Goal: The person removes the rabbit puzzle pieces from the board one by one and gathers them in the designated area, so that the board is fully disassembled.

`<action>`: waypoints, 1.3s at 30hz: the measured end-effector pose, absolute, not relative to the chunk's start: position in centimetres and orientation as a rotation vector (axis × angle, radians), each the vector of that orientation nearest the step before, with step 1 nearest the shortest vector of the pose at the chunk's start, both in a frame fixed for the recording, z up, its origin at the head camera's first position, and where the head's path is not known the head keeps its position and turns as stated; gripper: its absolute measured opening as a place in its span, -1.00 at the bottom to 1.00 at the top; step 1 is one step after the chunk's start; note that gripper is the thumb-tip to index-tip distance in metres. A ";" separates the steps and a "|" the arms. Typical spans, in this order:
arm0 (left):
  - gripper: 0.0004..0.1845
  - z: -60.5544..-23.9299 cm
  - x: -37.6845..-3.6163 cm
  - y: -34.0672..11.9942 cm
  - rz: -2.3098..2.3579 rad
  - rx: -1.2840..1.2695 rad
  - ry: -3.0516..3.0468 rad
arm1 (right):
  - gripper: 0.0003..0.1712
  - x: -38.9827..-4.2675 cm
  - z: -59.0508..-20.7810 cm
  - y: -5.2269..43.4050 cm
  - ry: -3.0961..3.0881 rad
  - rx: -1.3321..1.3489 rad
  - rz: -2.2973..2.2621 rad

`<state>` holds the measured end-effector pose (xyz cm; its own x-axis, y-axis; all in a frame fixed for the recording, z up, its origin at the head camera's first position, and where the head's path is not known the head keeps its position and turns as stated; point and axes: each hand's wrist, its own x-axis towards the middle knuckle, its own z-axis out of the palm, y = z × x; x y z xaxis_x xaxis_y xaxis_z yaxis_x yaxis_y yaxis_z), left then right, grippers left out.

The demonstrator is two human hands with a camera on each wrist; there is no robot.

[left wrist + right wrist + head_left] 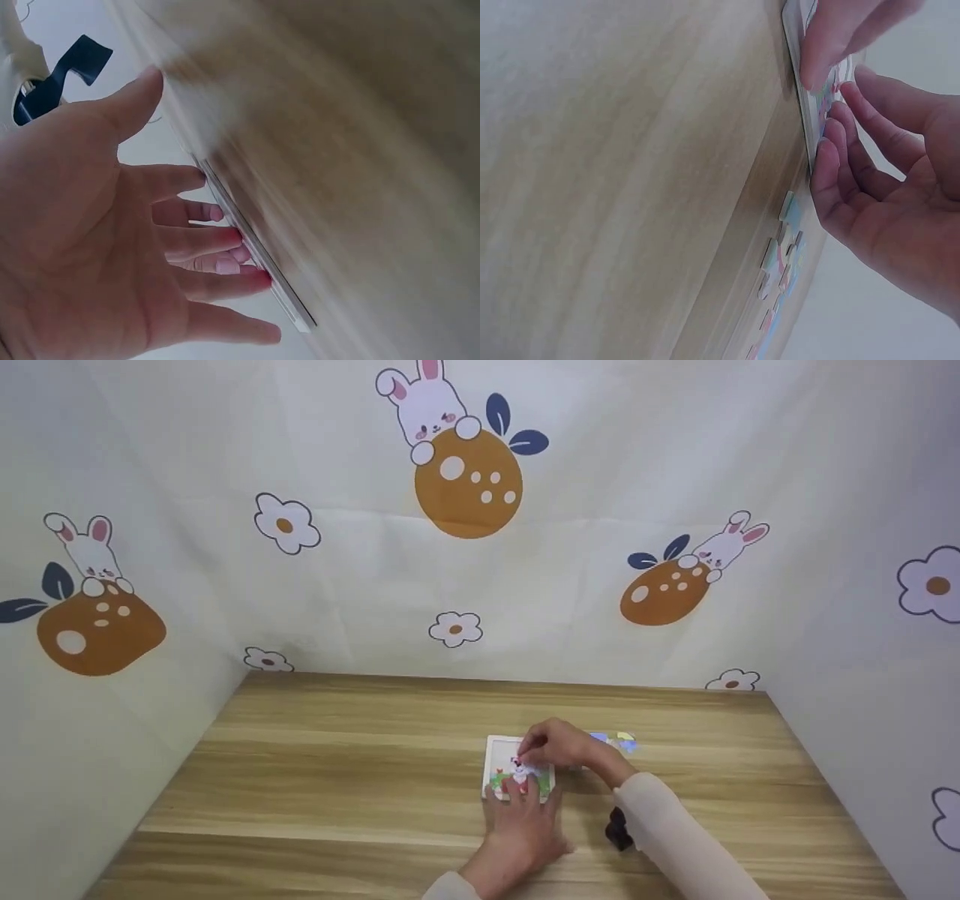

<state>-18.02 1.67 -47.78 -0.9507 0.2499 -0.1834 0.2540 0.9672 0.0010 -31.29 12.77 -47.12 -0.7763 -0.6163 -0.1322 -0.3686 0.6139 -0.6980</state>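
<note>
A small square jigsaw puzzle tray (490,751) with a white border lies on the wooden table, its lower part filled with a green, red and white picture. Fingers spread, my left hand (517,831) rests its fingertips on the tray's near edge. In the left wrist view these fingers reach straight to the thin tray edge (259,247). Over the tray's middle, my right hand (559,744) pinches a small puzzle piece (517,762) between thumb and index finger. The other right-hand fingers curl down beside the tray in the right wrist view; the piece is mostly hidden there.
Loose puzzle pieces (625,741) lie right of the tray, partly behind my right wrist; several show in the right wrist view as a cluster (784,255). A black device (618,831) sits under the right sleeve. Patterned cloth walls (360,585) surround the table.
</note>
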 end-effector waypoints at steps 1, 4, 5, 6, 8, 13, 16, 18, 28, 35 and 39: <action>-0.15 -47.8 -17.9 1.7 -0.045 0.370 2.924 | -0.89 -31.3 -47.1 12.8 2.483 -0.789 -0.954; -0.14 -47.7 -17.8 1.6 -0.086 0.377 2.902 | -0.88 -31.3 -47.1 12.8 2.487 -0.773 -0.951; -0.14 -47.7 -17.7 1.6 -0.089 0.384 2.897 | -0.87 -31.3 -47.1 12.8 2.486 -0.773 -0.950; -0.14 -47.7 -17.7 1.6 -0.093 0.390 2.891 | -0.87 -31.3 -47.1 12.8 2.484 -0.777 -0.952; -0.14 -47.6 -17.7 1.4 -0.096 0.411 2.880 | -0.86 -31.2 -47.2 12.8 2.478 -0.784 -0.952; -0.13 -47.9 -17.7 0.7 -0.087 0.484 2.886 | -0.85 -31.2 -47.5 12.8 2.461 -0.815 -0.950; -0.13 -48.6 -17.7 0.1 -0.076 0.551 2.917 | -0.84 -31.2 -47.6 12.8 2.455 -0.813 -0.953; -0.14 -49.1 -17.6 -0.4 -0.063 0.607 2.957 | -0.83 -31.3 -47.6 12.8 2.449 -0.815 -0.963; -0.13 -51.5 -17.8 -1.6 -0.184 0.786 3.097 | -0.82 -31.3 -47.7 12.6 2.471 -0.757 -0.972; -0.11 -52.1 -18.0 -1.7 -0.301 0.810 3.113 | -0.84 -31.3 -47.9 12.6 2.474 -0.757 -0.973; -0.10 -52.3 -18.0 -1.8 -0.361 0.815 3.135 | -0.83 -31.1 -47.9 12.6 2.458 -0.760 -0.992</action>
<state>-17.95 -1.79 -52.30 -0.8684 0.4925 0.0573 0.4666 0.8509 -0.2415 -31.11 12.60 -47.92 -0.7807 -0.6083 -0.1434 -0.3384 0.6043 -0.7214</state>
